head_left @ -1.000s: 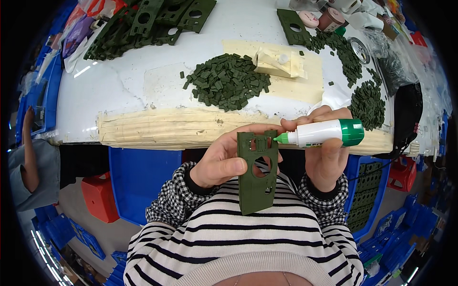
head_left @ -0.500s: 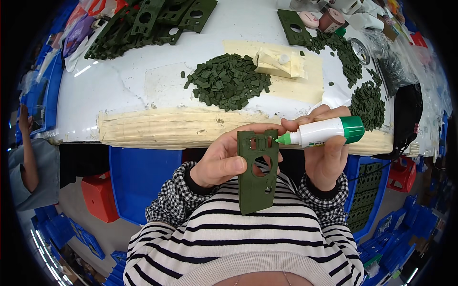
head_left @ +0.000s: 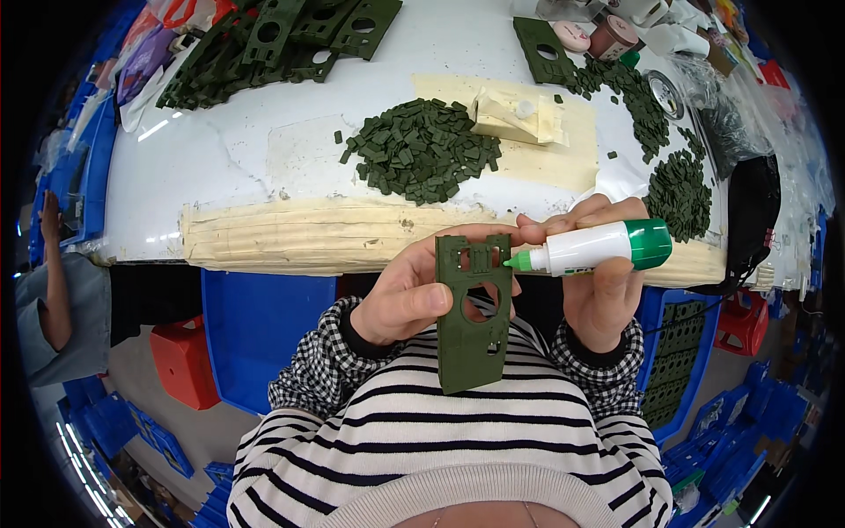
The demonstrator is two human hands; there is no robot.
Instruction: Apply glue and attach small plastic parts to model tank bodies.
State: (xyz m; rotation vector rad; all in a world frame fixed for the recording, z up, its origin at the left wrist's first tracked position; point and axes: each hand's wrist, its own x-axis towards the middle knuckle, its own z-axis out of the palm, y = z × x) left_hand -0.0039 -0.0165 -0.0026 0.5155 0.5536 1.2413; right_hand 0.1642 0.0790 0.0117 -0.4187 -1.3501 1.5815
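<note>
My left hand (head_left: 407,295) is closed round a dark green plastic panel (head_left: 471,352) with a large round hole and smaller cut-outs, thumb on its face. The panel stands nearly upright in front of my chest. In my right hand (head_left: 603,299) is a white glue bottle (head_left: 585,249) with a green nozzle and green base, lying on its side. Its nozzle tip meets or almost meets the panel's upper right edge, beside a small cut-out. Beyond my hands, a heap of small green plastic pieces (head_left: 422,150) lies on the white table (head_left: 211,167).
A taped block (head_left: 519,119) stands behind the heap. More green panels (head_left: 290,35) are stacked at the far left, and another small-piece pile (head_left: 679,195) lies right. Blue bins (head_left: 260,334) flank me below the table. Another person's arm (head_left: 55,273) shows at the left edge.
The panel has shifted slightly up and left. The glue bottle tilts a little more, its base end lower, with the nozzle still at the panel's edge.
</note>
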